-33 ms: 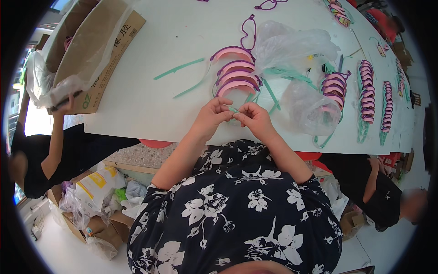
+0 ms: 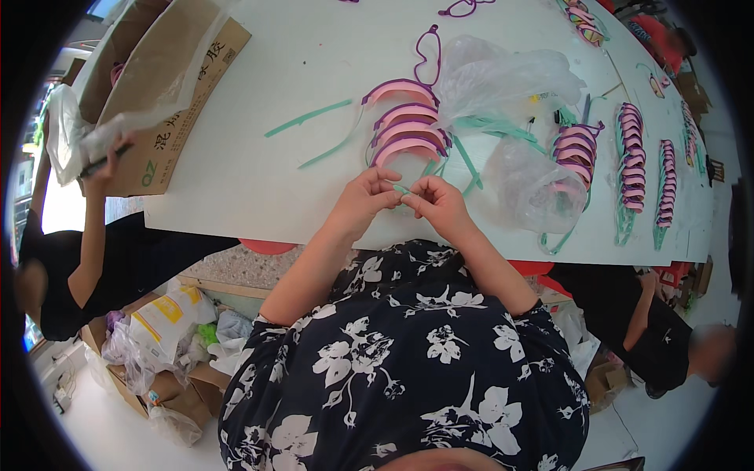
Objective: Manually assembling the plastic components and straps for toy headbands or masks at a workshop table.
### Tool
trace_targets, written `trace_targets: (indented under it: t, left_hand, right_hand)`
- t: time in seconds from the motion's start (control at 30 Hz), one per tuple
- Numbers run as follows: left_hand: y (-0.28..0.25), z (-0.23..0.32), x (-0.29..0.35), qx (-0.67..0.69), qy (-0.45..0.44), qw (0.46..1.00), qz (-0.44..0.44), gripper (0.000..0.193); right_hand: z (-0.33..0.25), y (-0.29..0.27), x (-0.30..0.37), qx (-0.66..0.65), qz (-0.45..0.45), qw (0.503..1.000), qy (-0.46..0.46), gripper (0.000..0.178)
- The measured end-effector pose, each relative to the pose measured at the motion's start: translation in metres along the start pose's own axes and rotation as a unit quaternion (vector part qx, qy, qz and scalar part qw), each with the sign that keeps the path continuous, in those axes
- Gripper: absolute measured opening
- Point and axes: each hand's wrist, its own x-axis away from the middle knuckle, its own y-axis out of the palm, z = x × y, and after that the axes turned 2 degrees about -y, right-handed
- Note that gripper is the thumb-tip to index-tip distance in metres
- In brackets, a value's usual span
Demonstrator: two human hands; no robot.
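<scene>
Close to the table's front edge, my left hand point(image 2: 365, 202) and my right hand point(image 2: 440, 206) meet, thumbs and fingers pinched on a small green strip point(image 2: 402, 189). Most of that strip is covered by my fingers. Just beyond my hands lies a row of curved pink and purple eyewear fronts point(image 2: 404, 125), with green strips point(image 2: 467, 161) beside and under them. Two longer green strips point(image 2: 308, 118) lie to the left of the row. A purple open frame point(image 2: 428, 55) sits at its far end.
Clear plastic bags point(image 2: 510, 78) cover part of the white table point(image 2: 259, 180) to the right. Beyond them stand more rows of pink and purple fronts point(image 2: 631, 157). On the left, a co-worker's hand point(image 2: 102, 169) holds something dark beside a cardboard box point(image 2: 188, 110). Another person point(image 2: 644, 322) is at the right.
The co-worker's hand at the left has shifted slightly left and up, with the clear plastic by it, baring more of the box's side. My own hands hold still.
</scene>
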Motion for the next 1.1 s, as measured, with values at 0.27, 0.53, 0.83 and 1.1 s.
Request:
trace_targets:
  t: [0.27,0.53,0.83,1.1]
  left_hand:
    - [0.013,-0.007,0.0,-0.062,0.009,0.996,0.07,0.014]
    - [0.027,-0.012,0.003,-0.157,0.083,0.972,0.156,0.017]
    - [0.036,-0.013,0.0,0.103,0.026,0.982,0.157,0.012]
    - [0.035,-0.002,0.001,-0.036,0.043,0.987,0.153,0.016]
  right_hand:
    - [-0.014,0.002,-0.006,0.36,0.044,0.881,-0.303,0.025]
    - [-0.011,0.007,-0.003,0.299,0.074,0.923,-0.232,0.021]
    - [-0.007,0.011,-0.001,0.208,0.11,0.948,-0.213,0.023]
    - [-0.002,0.007,-0.001,0.18,0.104,0.963,-0.172,0.023]
